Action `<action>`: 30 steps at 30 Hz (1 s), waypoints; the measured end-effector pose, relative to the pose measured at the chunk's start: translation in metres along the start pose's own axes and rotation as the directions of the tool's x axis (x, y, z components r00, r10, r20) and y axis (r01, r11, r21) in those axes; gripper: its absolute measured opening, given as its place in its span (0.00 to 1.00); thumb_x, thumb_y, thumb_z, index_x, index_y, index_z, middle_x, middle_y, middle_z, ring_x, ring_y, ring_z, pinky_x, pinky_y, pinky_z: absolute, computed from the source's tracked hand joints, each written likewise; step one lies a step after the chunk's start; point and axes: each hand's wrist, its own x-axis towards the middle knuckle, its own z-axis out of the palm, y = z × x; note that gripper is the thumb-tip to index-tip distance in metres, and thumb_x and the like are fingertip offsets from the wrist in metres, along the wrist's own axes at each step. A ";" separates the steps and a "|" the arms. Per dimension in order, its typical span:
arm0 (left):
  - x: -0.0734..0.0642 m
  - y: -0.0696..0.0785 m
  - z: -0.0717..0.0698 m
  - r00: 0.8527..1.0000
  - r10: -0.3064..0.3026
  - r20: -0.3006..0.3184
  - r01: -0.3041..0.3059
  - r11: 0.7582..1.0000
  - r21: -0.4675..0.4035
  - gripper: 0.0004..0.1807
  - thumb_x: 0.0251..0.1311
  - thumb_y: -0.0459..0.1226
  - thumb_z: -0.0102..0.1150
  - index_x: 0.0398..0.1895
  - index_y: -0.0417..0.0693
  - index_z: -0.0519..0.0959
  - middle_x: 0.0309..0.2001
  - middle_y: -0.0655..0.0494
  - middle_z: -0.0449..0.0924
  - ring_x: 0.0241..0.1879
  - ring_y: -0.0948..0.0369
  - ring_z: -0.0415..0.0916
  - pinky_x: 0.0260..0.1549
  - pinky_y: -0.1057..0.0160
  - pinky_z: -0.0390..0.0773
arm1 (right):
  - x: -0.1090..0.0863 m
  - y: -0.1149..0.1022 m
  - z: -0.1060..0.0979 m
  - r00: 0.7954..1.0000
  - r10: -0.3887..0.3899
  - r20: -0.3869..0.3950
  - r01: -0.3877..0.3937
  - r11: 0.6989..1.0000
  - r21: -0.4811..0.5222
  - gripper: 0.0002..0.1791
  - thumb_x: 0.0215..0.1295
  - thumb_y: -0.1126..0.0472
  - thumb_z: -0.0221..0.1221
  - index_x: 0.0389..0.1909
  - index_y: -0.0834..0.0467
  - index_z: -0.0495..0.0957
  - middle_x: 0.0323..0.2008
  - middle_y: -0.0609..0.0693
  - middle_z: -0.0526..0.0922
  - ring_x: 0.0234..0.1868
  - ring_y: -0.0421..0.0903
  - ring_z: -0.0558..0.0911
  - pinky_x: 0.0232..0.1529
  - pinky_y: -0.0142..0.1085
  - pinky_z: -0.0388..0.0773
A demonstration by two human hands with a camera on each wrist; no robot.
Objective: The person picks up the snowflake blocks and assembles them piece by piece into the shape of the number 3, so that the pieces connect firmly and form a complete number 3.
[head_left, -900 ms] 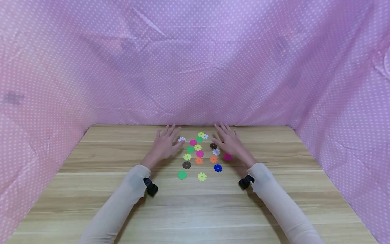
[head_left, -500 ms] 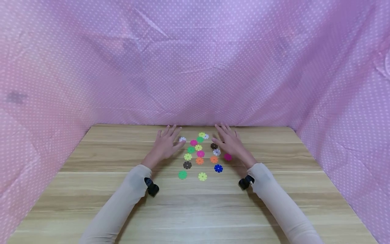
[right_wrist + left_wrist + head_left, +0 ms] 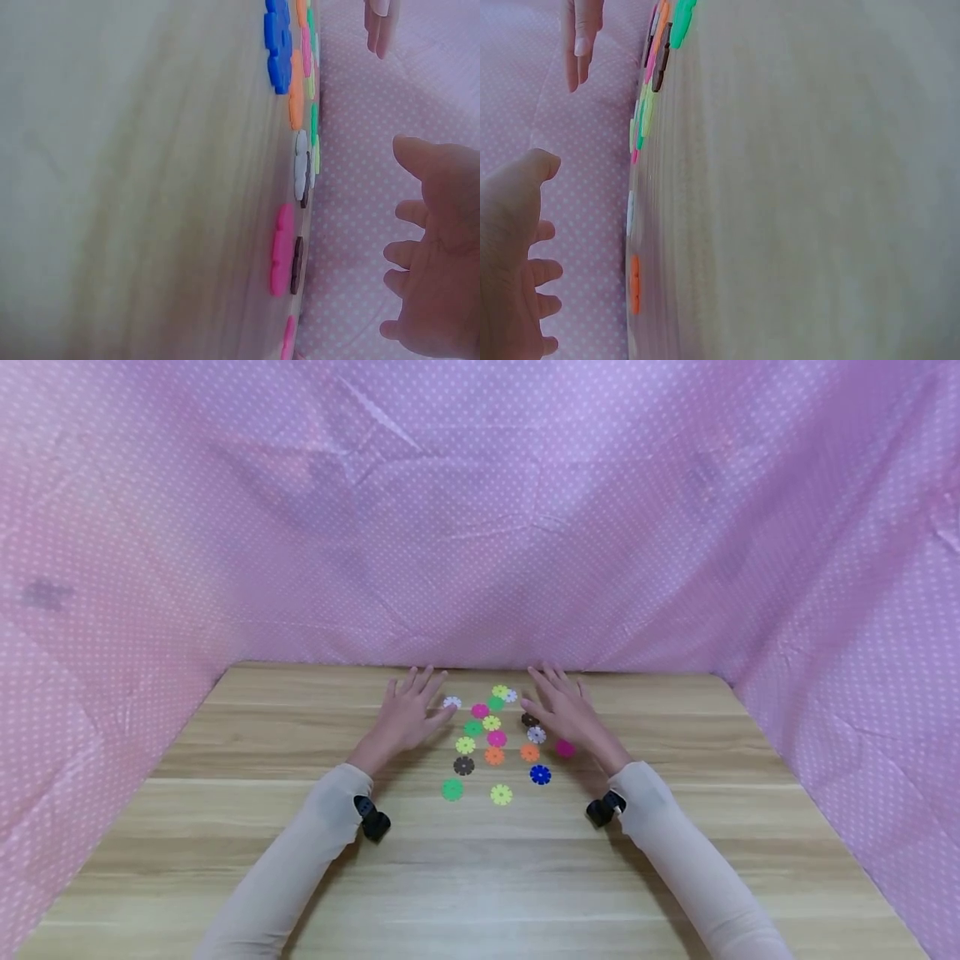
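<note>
Notched discs toward the wooden table's twelve-o'clock edge; from head height I count four yellow, three green, three white, three pink, two orange, two dark brown, one blue | left hand at ten o'clock of them, right hand at two: both hover palm-down, fingers spread, thumbs inward

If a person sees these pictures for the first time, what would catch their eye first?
Most likely the bright, notched discs scattered on the wooden table, with a blue disc toward the front right. Next, the open left hand and right hand, flanking most of them in the head view. Behind the table hangs a pink-purple cloth with white dots.
</note>
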 end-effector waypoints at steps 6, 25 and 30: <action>0.003 0.001 -0.002 1.000 0.023 0.011 -0.022 0.999 -0.044 0.40 0.74 0.59 0.46 0.81 0.50 0.54 0.81 0.41 0.50 0.79 0.36 0.47 0.74 0.28 0.48 | -0.001 0.000 -0.003 1.000 -0.011 -0.002 0.011 1.000 0.012 0.38 0.78 0.44 0.50 0.80 0.56 0.53 0.81 0.61 0.50 0.81 0.64 0.47 0.75 0.73 0.38; -0.015 0.005 -0.008 0.944 0.254 0.212 -0.068 0.775 -0.629 0.23 0.59 0.33 0.71 0.58 0.37 0.80 0.43 0.48 0.87 0.43 0.58 0.84 0.46 0.63 0.85 | -0.035 0.003 -0.025 0.947 -0.274 0.169 0.187 0.895 0.404 0.24 0.68 0.64 0.65 0.63 0.66 0.76 0.53 0.63 0.85 0.51 0.55 0.84 0.54 0.46 0.83; -0.023 0.004 -0.006 0.871 0.344 0.350 -0.025 0.743 -0.669 0.18 0.56 0.34 0.74 0.50 0.40 0.85 0.37 0.53 0.87 0.37 0.62 0.83 0.39 0.67 0.85 | -0.044 0.005 -0.025 0.890 -0.346 0.298 0.213 0.892 0.400 0.18 0.64 0.67 0.67 0.55 0.63 0.82 0.42 0.56 0.87 0.41 0.44 0.82 0.44 0.34 0.83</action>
